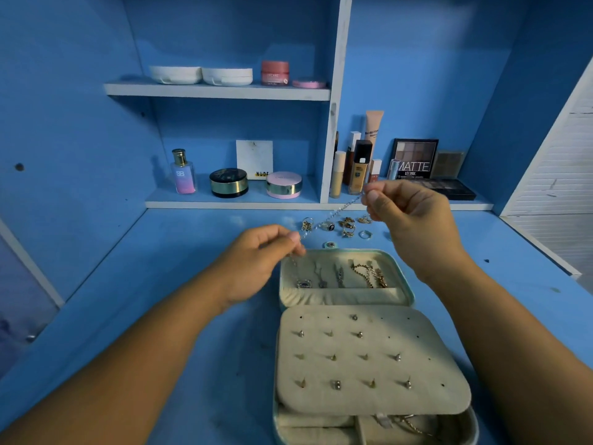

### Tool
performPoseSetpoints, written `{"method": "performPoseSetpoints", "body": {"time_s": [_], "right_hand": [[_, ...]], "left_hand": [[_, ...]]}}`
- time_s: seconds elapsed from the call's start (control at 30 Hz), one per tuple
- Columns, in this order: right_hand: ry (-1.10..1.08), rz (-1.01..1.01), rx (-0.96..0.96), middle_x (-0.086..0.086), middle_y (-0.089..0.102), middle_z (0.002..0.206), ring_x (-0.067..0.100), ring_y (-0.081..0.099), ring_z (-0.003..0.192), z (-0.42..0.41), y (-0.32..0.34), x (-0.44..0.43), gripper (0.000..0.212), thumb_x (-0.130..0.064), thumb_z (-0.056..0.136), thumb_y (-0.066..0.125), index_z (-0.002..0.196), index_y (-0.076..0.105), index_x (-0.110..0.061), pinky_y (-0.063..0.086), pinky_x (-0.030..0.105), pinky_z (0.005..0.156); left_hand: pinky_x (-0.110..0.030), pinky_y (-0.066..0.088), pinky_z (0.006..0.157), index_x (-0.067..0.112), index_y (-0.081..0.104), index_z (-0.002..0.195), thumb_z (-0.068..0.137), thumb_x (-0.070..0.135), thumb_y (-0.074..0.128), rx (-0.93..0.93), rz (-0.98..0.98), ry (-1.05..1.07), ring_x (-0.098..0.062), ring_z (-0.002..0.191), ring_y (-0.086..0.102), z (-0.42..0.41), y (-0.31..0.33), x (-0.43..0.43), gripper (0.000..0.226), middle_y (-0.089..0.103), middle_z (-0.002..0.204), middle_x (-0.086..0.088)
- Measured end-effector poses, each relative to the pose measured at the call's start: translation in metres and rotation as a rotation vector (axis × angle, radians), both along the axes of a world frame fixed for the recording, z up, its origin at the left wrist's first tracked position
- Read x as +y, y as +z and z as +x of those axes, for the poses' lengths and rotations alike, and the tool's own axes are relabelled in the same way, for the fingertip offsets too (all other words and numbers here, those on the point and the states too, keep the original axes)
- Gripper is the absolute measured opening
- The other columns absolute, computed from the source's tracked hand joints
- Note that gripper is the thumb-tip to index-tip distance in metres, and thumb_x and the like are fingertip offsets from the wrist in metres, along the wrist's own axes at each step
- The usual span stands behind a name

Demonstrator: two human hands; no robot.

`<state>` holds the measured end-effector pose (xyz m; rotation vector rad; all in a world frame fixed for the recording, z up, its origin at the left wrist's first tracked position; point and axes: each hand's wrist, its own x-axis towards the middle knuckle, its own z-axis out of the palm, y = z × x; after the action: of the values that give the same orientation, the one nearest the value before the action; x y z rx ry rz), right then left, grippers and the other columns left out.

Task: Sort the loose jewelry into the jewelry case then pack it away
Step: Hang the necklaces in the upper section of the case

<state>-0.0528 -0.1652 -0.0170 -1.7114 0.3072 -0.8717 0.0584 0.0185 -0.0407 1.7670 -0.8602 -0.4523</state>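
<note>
A thin silver chain (337,214) is stretched in the air between my hands. My left hand (263,261) pinches its lower end just above the case's lid; my right hand (414,216) pinches the upper end. The open jewelry case (409,292) lies on the blue desk. Several necklaces (340,275) hang in the lid half. A beige earring panel (369,358) studded with several earrings covers the near half. Several loose rings and earrings (346,225) lie on the desk beyond the case.
Cosmetics stand on the low shelf behind: a perfume bottle (183,172), round compacts (228,182), foundation bottles (359,165) and eyeshadow palettes (415,159). White containers (200,75) and a pink jar (274,73) sit on the upper shelf. Blue cabinet walls enclose both sides.
</note>
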Motion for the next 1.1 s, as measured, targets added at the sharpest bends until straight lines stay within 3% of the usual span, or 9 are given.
{"method": "performPoseSetpoints", "body": {"time_s": [0.07, 0.2, 0.33, 0.5, 0.63, 0.73, 0.83, 0.97, 1.1], "right_hand": [[-0.05, -0.003, 0.027, -0.002, 0.067, 0.077, 0.005, 0.056, 0.067, -0.001, 0.0, -0.005, 0.008, -0.014, 0.091, 0.061, 0.088, 0.067, -0.019, 0.052, 0.017, 0.068], [-0.171, -0.005, 0.088, 0.007, 0.062, 0.074, 0.01, 0.05, 0.06, -0.002, 0.001, -0.007, 0.011, -0.015, 0.091, 0.061, 0.081, 0.066, -0.017, 0.046, 0.017, 0.055], [-0.179, -0.188, 0.345, 0.007, 0.056, 0.066, 0.012, 0.046, 0.053, -0.003, -0.002, -0.006, 0.015, -0.017, 0.087, 0.058, 0.079, 0.062, -0.006, 0.043, 0.021, 0.05], [0.063, -0.525, 0.636, -0.006, 0.061, 0.07, 0.01, 0.055, 0.063, -0.006, -0.007, 0.008, 0.01, -0.024, 0.082, 0.058, 0.073, 0.058, -0.02, 0.047, 0.029, 0.059], [0.193, -0.68, 0.558, -0.008, 0.049, 0.112, 0.011, 0.046, 0.104, -0.002, -0.016, 0.017, 0.03, -0.035, 0.079, 0.067, 0.106, 0.053, -0.036, 0.042, 0.028, 0.086], [0.393, -0.654, 0.432, -0.011, 0.054, 0.114, 0.004, 0.047, 0.108, 0.005, -0.019, 0.028, 0.031, -0.037, 0.083, 0.068, 0.112, 0.059, -0.035, 0.039, 0.021, 0.091], [0.483, -0.416, 0.351, -0.015, 0.065, 0.091, 0.003, 0.058, 0.078, 0.007, -0.02, 0.029, 0.004, -0.026, 0.09, 0.063, 0.089, 0.067, -0.026, 0.041, 0.017, 0.075], [0.556, 0.072, 0.209, -0.001, 0.066, 0.078, 0.018, 0.06, 0.079, 0.001, -0.009, 0.015, 0.023, -0.026, 0.093, 0.051, 0.079, 0.068, -0.02, 0.048, 0.035, 0.083], [0.518, 0.364, 0.038, -0.002, 0.05, 0.061, 0.015, 0.052, 0.062, 0.0, 0.0, 0.004, 0.028, -0.027, 0.094, 0.049, 0.074, 0.064, -0.016, 0.05, 0.028, 0.072]], "left_hand": [[-0.006, 0.042, 0.067, 0.015, 0.064, 0.08, 0.1, 0.019, 0.048, 0.076, -0.09, 0.015, 0.004, 0.074, 0.062, -0.001, 0.005, 0.001, 0.026, 0.069, 0.078, 0.008], [-0.029, 0.038, 0.075, 0.022, 0.062, 0.076, 0.098, 0.023, 0.049, 0.197, -0.228, 0.091, -0.002, 0.073, 0.065, 0.003, 0.007, 0.002, 0.025, 0.07, 0.073, 0.007], [-0.029, 0.043, 0.078, 0.016, 0.061, 0.081, 0.098, 0.017, 0.048, 0.298, -0.373, 0.112, -0.011, 0.07, 0.063, 0.003, 0.009, 0.002, 0.021, 0.063, 0.061, 0.006], [-0.026, 0.048, 0.07, 0.018, 0.066, 0.087, 0.098, 0.017, 0.049, -0.01, -0.29, 0.087, -0.004, 0.054, 0.044, -0.005, 0.009, 0.002, 0.02, 0.049, 0.05, 0.013], [-0.011, 0.044, 0.06, 0.021, 0.067, 0.09, 0.096, 0.016, 0.05, -0.188, -0.291, -0.006, 0.001, 0.053, 0.047, -0.017, 0.016, 0.002, 0.019, 0.055, 0.054, 0.021], [-0.003, 0.041, 0.061, 0.015, 0.066, 0.093, 0.092, 0.016, 0.049, -0.199, -0.347, -0.086, 0.007, 0.056, 0.054, -0.025, 0.019, 0.002, 0.017, 0.063, 0.064, 0.025], [-0.003, 0.039, 0.06, 0.015, 0.065, 0.095, 0.091, 0.02, 0.049, -0.233, -0.355, -0.097, 0.007, 0.055, 0.052, -0.025, 0.02, 0.004, 0.017, 0.058, 0.058, 0.026], [-0.018, 0.036, 0.057, 0.032, 0.072, 0.08, 0.091, 0.033, 0.059, -0.173, -0.353, 0.068, -0.008, 0.054, 0.038, -0.011, 0.016, 0.008, 0.017, 0.049, 0.055, 0.012], [-0.025, 0.037, 0.059, 0.025, 0.068, 0.079, 0.094, 0.024, 0.056, -0.117, -0.293, 0.152, -0.017, 0.057, 0.036, -0.008, 0.015, 0.008, 0.019, 0.041, 0.05, 0.012]]}}
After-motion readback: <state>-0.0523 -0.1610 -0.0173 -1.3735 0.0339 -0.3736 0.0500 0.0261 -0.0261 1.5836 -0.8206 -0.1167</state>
